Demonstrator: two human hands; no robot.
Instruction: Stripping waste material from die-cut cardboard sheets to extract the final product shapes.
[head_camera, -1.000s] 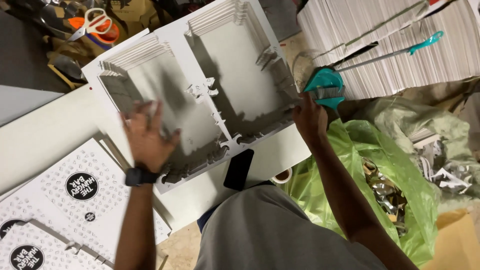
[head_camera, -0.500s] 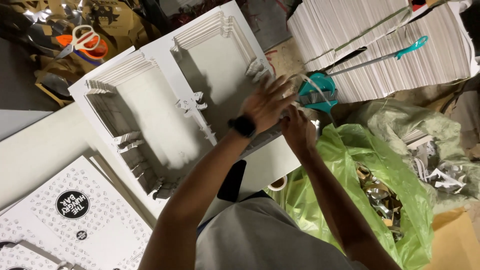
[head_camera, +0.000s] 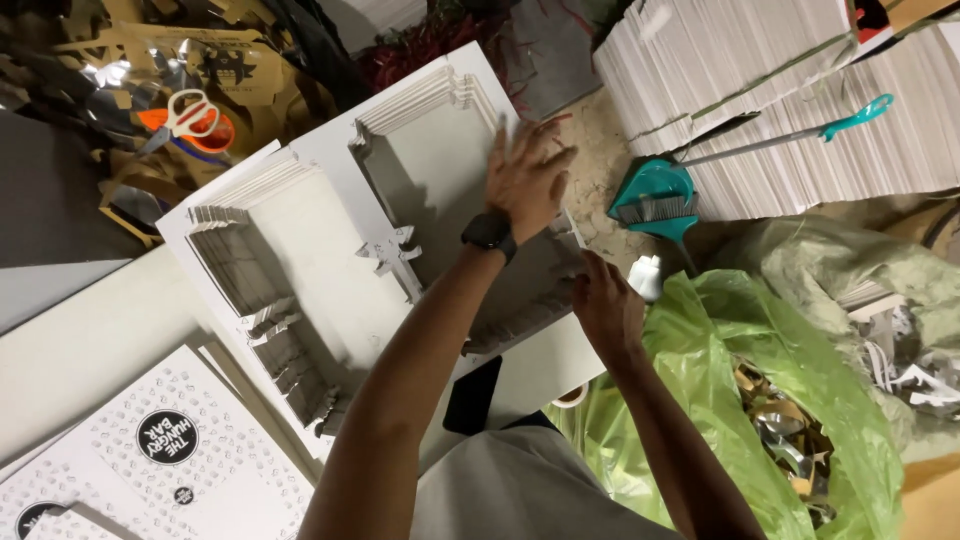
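Pressing white die-cut card stack, left hand flat, right hand at its edge.

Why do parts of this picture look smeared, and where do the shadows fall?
Head view: the left hand is smeared by motion, its fingertips blurring over the white die-cut card stack; the right hand looks sharper. Light is soft, with shadow pooling inside the stack's cut-out recesses. The green plastic bag shines faintly, and the dark top-left corner loses detail around the scissors.

Your left hand is motion-blurred, and your right hand covers that corner of the white cardboard stack, so its grip's hidden.
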